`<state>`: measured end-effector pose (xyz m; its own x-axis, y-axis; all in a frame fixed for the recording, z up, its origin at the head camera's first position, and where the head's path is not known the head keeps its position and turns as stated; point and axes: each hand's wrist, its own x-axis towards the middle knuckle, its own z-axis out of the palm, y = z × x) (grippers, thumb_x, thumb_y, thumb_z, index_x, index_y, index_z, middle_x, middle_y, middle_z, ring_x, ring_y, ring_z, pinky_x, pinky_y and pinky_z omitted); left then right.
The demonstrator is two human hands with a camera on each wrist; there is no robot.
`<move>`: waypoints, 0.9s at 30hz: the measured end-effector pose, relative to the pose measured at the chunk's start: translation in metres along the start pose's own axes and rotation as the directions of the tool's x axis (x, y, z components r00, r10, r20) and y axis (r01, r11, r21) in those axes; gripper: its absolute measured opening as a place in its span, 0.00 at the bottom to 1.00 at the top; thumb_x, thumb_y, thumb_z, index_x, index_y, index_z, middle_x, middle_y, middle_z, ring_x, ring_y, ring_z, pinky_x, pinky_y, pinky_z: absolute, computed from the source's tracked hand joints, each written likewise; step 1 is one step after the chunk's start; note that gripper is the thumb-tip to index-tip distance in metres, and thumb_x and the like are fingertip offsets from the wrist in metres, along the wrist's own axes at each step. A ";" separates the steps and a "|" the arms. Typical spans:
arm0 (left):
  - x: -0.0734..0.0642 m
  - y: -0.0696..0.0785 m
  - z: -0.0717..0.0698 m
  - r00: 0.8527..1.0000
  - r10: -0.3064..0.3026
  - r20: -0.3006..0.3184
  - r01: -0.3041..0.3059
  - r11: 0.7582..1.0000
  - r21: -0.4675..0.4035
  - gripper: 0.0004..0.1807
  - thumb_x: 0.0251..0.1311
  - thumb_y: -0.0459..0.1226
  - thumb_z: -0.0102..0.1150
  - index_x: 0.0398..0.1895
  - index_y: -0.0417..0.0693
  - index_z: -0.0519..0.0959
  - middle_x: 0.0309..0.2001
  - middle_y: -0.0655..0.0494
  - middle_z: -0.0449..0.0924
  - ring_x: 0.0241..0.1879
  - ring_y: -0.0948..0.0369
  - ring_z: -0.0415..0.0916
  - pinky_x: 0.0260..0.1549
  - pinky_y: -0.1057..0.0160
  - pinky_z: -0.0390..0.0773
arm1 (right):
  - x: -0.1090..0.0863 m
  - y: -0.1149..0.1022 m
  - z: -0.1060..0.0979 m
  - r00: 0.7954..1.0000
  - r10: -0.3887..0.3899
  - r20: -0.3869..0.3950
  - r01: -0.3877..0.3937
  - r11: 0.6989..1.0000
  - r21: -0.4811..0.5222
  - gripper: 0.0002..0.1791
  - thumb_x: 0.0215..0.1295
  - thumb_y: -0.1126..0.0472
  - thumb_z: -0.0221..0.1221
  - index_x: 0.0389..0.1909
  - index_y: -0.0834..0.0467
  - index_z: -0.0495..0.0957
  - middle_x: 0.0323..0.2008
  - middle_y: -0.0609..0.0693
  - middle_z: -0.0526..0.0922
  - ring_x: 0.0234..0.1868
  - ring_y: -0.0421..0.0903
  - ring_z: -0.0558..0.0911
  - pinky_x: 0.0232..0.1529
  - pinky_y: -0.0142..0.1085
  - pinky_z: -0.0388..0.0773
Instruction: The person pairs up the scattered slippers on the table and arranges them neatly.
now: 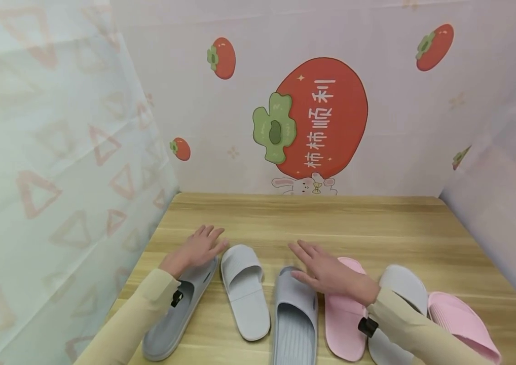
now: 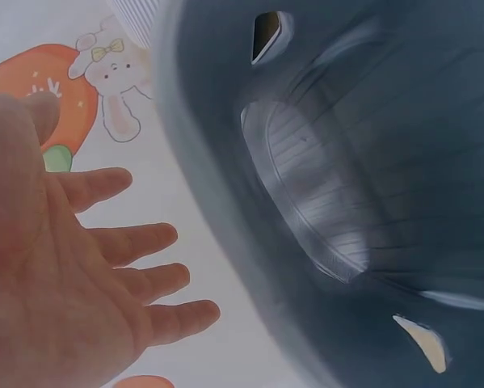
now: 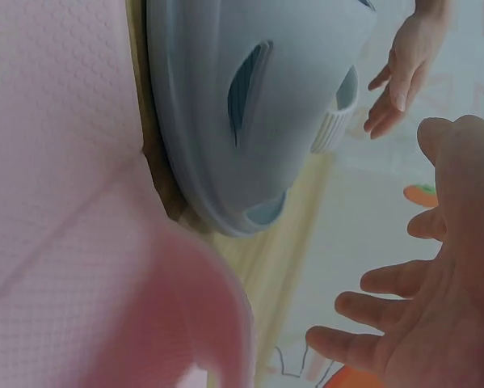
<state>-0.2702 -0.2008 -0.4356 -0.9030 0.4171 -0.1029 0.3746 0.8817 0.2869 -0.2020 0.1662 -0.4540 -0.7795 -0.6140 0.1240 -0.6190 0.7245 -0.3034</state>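
Observation:
My left hand hovers over the toe of a dark grey slipper, fingers spread and holding nothing. In the left wrist view the same slipper looms beside the open palm. A pale grey slipper lies just right of that hand. My right hand, also with extended fingers and an empty palm, is above a pink slipper and near the toe of a blue-grey slipper. Both slippers appear beside the right hand in the right wrist view.
Under the right forearm lies another light grey slipper, partly covered by the sleeve. A second pink slipper rests at the far right. The wood-grain tabletop meets a printed backdrop behind, with cloth walls at both sides.

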 end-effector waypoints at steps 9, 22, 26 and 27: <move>-0.009 -0.005 0.004 1.000 -0.003 -0.015 0.003 1.000 0.007 0.32 0.75 0.52 0.40 0.72 0.42 0.62 0.72 0.30 0.57 0.72 0.31 0.48 0.67 0.32 0.53 | -0.004 -0.008 0.008 0.999 -0.027 0.033 0.027 1.000 0.010 0.40 0.73 0.36 0.44 0.77 0.55 0.52 0.74 0.62 0.59 0.72 0.61 0.64 0.64 0.55 0.70; -0.021 -0.006 0.003 0.999 0.020 -0.032 -0.021 0.999 -0.027 0.36 0.72 0.56 0.43 0.73 0.42 0.61 0.72 0.30 0.55 0.73 0.31 0.48 0.68 0.34 0.55 | -0.011 -0.022 0.014 0.995 -0.075 0.063 0.075 0.997 -0.001 0.40 0.72 0.35 0.44 0.76 0.54 0.54 0.73 0.64 0.59 0.70 0.61 0.66 0.62 0.55 0.72; -0.025 -0.008 0.006 0.999 0.030 -0.031 -0.030 0.999 -0.011 0.34 0.72 0.54 0.45 0.72 0.41 0.62 0.72 0.29 0.56 0.72 0.30 0.50 0.65 0.33 0.58 | -0.011 -0.025 0.017 0.994 -0.072 0.084 0.072 0.997 0.006 0.40 0.72 0.34 0.43 0.76 0.54 0.54 0.73 0.64 0.59 0.71 0.61 0.65 0.63 0.55 0.71; -0.027 -0.008 0.006 0.999 0.030 -0.029 -0.030 0.999 -0.012 0.34 0.72 0.53 0.45 0.72 0.41 0.62 0.72 0.29 0.55 0.72 0.30 0.50 0.66 0.33 0.58 | -0.011 -0.026 0.018 0.994 -0.077 0.083 0.077 0.997 0.002 0.40 0.72 0.35 0.43 0.76 0.54 0.54 0.73 0.64 0.60 0.71 0.61 0.65 0.64 0.55 0.70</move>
<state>-0.2478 -0.2176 -0.4408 -0.8972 0.4366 -0.0666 0.3990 0.8660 0.3014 -0.1756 0.1487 -0.4648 -0.7186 -0.6920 0.0681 -0.6772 0.6743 -0.2945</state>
